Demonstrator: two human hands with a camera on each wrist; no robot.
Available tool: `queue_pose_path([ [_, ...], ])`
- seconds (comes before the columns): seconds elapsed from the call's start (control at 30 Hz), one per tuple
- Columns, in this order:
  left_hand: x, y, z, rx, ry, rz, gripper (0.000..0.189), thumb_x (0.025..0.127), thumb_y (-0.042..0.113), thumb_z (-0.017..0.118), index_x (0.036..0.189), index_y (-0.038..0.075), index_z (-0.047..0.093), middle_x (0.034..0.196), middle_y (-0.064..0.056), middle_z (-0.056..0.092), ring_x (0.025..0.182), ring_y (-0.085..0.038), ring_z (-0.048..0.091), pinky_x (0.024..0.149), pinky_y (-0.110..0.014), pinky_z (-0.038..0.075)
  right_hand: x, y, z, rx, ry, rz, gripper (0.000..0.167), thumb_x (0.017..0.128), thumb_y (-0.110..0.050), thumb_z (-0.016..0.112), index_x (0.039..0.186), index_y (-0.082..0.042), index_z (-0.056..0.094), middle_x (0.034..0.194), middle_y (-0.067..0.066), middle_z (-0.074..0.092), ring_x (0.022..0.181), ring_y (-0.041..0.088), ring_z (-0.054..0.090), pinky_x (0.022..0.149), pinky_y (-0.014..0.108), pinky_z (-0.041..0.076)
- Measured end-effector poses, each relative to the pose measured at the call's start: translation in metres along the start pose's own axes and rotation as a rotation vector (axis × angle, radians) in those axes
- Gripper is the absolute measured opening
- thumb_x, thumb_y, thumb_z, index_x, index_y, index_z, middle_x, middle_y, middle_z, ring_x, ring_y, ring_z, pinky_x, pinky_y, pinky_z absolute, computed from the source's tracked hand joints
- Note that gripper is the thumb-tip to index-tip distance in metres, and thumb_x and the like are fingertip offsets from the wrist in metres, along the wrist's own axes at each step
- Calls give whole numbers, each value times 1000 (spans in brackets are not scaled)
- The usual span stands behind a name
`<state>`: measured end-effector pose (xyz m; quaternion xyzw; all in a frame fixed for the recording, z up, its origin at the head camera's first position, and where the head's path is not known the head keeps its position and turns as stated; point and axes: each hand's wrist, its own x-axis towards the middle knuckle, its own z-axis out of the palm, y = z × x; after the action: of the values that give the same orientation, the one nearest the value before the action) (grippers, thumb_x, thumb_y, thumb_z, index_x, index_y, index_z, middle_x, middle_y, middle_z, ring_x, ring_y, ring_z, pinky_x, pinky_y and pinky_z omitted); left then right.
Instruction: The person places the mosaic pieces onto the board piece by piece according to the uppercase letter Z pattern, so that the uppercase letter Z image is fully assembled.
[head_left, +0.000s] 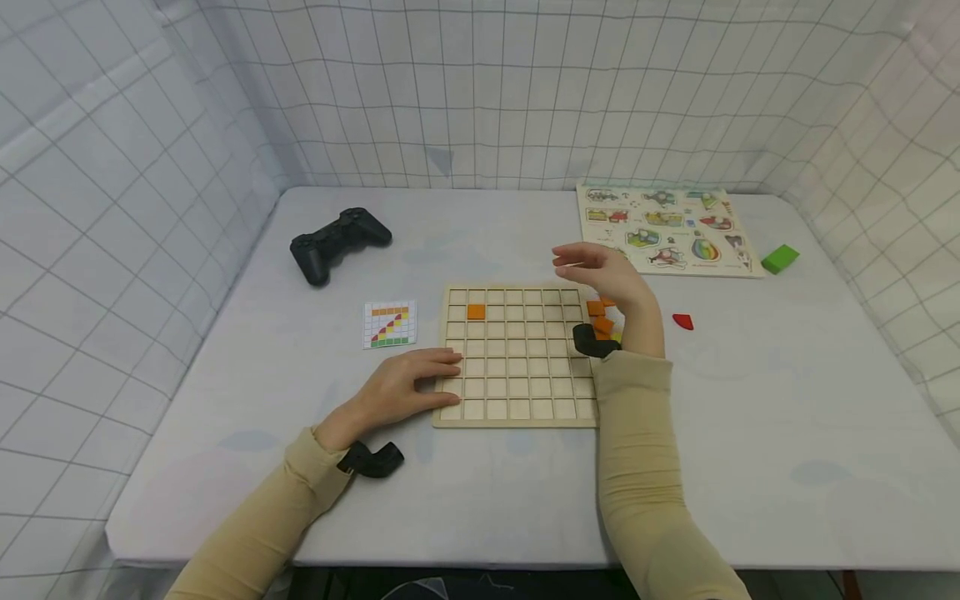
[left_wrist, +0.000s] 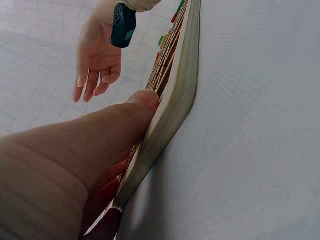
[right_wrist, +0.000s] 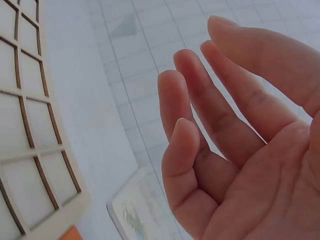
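Note:
A wooden grid board (head_left: 517, 423) lies flat with one orange square tile (head_left: 476, 312) in a cell of its upper left. My left hand (head_left: 405, 383) rests on the board's left edge, thumb and fingers extended onto its cells; in the left wrist view the thumb (left_wrist: 117, 120) touches the rim. Raised over the board's far right corner, my right hand (head_left: 603, 271) holds nothing, its fingers (right_wrist: 220, 110) loosely bent in the right wrist view. Beside the board's right edge lie several orange tiles (head_left: 596, 308), partly hidden by the right wrist.
A small printed pattern card (head_left: 390, 324) lies left of the board, with a black game controller (head_left: 341, 242) behind it. At the back right are a picture puzzle board (head_left: 667, 229) and a green block (head_left: 780, 258). A red piece (head_left: 683, 321) lies right of the right wrist.

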<state>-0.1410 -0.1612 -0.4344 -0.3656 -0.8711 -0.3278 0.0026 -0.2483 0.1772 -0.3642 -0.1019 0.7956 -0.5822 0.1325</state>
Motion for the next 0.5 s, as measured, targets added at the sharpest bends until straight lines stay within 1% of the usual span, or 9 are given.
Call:
queue_pose_path([
  [0.1,0,0,0,1,-8,-10,43,82,33,74,116,7,68,130,-2,57,125,-20,47,108,-27,37,-4,7,-10,19,37,20,43,89,-24,67,129,-10,57,126,8,57,113,20,53,102,39,42],
  [0.33,0,0,-1,-8,-27,-34,44,82,33,74,116,7,68,131,-1,56,126,-19,46,108,-26,36,-10,21,-26,-2,107,59,54,87,-32,69,133,-8,53,129,7,56,115,20,51,105,39,39],
  [0.5,0,0,-1,-8,-28,-37,44,82,34,74,116,7,68,131,-1,56,126,-18,46,108,-26,36,-14,28,-33,42,140,113,57,86,-34,70,135,-11,52,130,7,55,115,19,49,107,41,36],
])
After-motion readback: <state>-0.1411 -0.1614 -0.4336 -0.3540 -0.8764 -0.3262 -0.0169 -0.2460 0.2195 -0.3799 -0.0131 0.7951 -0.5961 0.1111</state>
